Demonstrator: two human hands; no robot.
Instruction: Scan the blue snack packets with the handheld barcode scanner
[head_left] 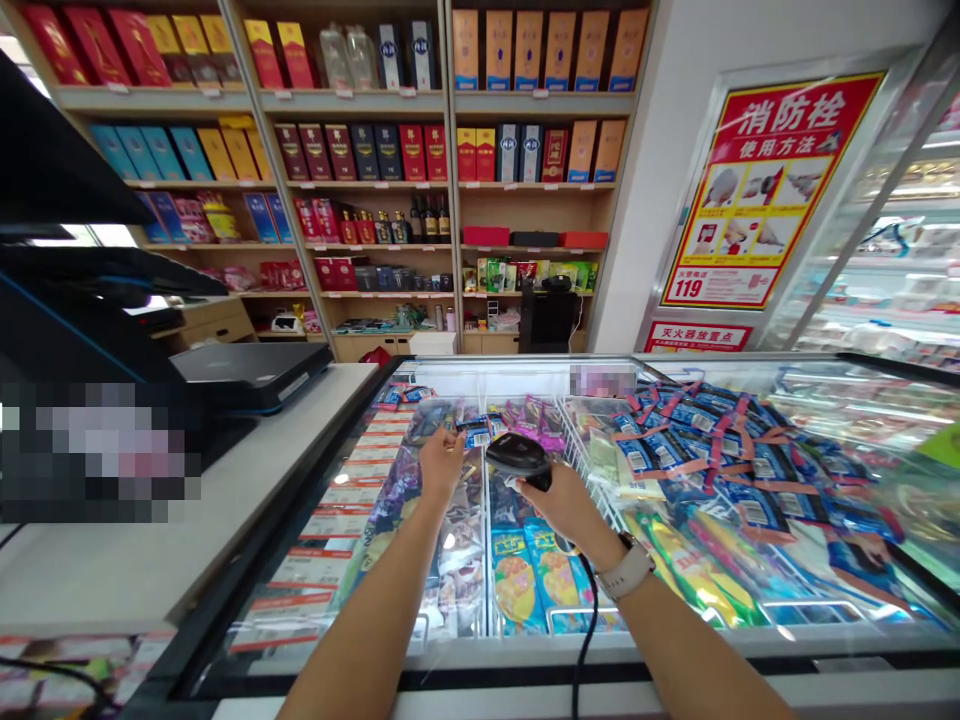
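Head view shows the right hand (564, 505) clamped around a light, rigid barcode scanner (519, 457) by its handle, while the left hand (441, 462) pinches a small, flimsy packet (475, 435) above the freezer lid (750, 600).

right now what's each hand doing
left hand: closed, pinching a small packet
right hand: closed around a black barcode scanner

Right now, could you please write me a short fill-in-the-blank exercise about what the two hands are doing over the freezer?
1. The right hand grips a black handheld ____.
2. The left hand pinches a small ____ packet just ahead of the scanner.
3. Both hands hover over the glass lid of a chest ____.
4. A watch with a pale strap sits on the ____ wrist.

Missing words: scanner; blue; freezer; right
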